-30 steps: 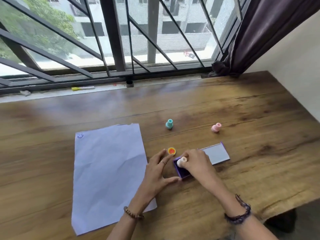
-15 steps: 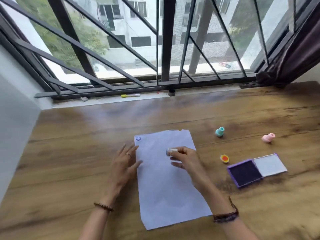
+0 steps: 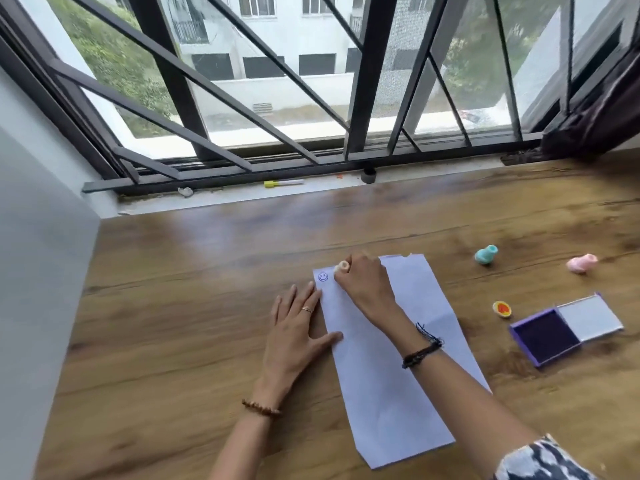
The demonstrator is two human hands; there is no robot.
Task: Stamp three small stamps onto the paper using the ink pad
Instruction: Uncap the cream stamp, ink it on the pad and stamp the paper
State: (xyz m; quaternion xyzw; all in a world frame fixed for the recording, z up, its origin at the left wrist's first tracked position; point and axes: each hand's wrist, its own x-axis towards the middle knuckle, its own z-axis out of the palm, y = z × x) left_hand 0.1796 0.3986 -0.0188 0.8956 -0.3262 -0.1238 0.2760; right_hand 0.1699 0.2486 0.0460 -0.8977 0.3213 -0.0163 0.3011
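Note:
A white sheet of paper [image 3: 388, 368] lies on the wooden table with a blue smiley print [image 3: 323, 276] at its top left corner. My right hand [image 3: 363, 282] grips a small white stamp [image 3: 342, 266] and holds it down on the paper just right of the smiley. My left hand [image 3: 294, 327] lies flat, fingers spread, on the paper's left edge. The open purple ink pad [image 3: 547, 336] with its lid [image 3: 588, 317] sits to the right. A teal stamp [image 3: 486, 255], a pink stamp [image 3: 581, 263] and a yellow-orange cap [image 3: 502, 310] rest near it.
A window with dark bars [image 3: 363, 81] runs along the table's far edge; a yellow-capped marker [image 3: 283, 183] lies on the sill. A grey wall [image 3: 34, 254] bounds the left side and a dark curtain [image 3: 602, 109] hangs at the right.
My right hand left the ink pad with the white stamp, crossed to the paper and reached its top left. My left hand moved from beside the pad to the paper's left edge.

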